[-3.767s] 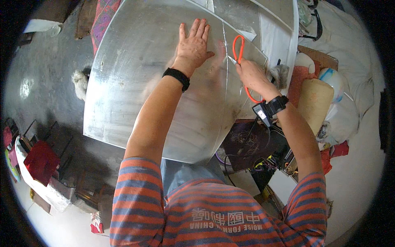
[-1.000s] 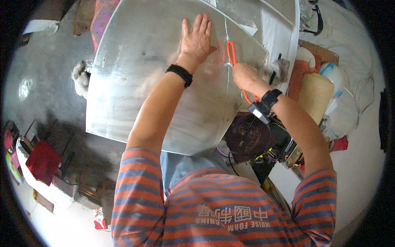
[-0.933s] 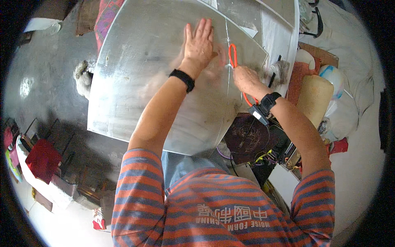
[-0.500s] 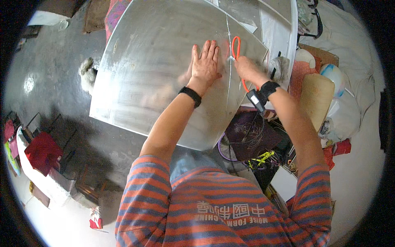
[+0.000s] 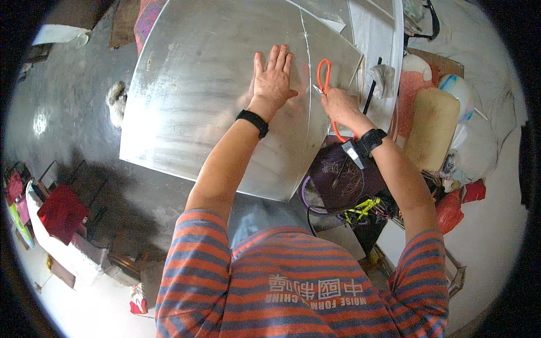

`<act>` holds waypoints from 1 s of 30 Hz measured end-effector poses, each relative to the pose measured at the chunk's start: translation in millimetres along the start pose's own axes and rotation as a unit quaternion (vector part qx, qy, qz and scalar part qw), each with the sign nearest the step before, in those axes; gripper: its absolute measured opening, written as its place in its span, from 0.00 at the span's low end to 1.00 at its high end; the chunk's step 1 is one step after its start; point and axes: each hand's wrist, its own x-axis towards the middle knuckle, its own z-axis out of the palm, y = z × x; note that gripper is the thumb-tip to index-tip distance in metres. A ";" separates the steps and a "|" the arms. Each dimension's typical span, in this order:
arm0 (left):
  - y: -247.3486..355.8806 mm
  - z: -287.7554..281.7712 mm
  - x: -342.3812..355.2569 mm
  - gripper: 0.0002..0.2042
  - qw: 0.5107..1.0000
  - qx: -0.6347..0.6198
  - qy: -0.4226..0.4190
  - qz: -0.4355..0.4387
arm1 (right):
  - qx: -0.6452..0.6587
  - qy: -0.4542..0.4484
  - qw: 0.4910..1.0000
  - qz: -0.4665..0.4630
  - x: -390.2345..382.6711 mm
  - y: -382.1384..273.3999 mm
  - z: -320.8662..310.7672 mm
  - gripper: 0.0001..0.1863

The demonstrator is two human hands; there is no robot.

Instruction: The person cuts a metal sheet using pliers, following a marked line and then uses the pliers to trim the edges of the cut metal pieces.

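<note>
Shiny grey sheet (image 5: 208, 101), spread before the person at the waist, with a pale line (image 5: 309, 65) along its right part. The left hand (image 5: 273, 84) rests palm-down upon it, fingers extended, grasping nothing; the right hand (image 5: 341, 107) is closed around orange-handled scissors (image 5: 319, 89), their tip just beside the line.

Left hand (image 5: 273, 85) flat on grey sheet (image 5: 191, 101); right hand (image 5: 341, 107) holding orange-handled scissors (image 5: 319, 76).
</note>
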 end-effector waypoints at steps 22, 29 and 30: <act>0.9 1.8 1.6 0.49 1.000 -0.004 -0.015 -0.004 | -0.103 -0.198 0.973 -0.050 49.4 -11.3 -9.0 0.10; 0.8 3.6 2.9 0.48 1.000 -0.025 0.005 0.001 | -0.083 -0.155 0.984 -0.014 45.6 -8.3 4.5 0.10; 1.4 3.8 2.2 0.48 1.000 -0.027 0.006 0.002 | -0.068 -0.144 0.987 0.002 42.9 -8.0 3.4 0.10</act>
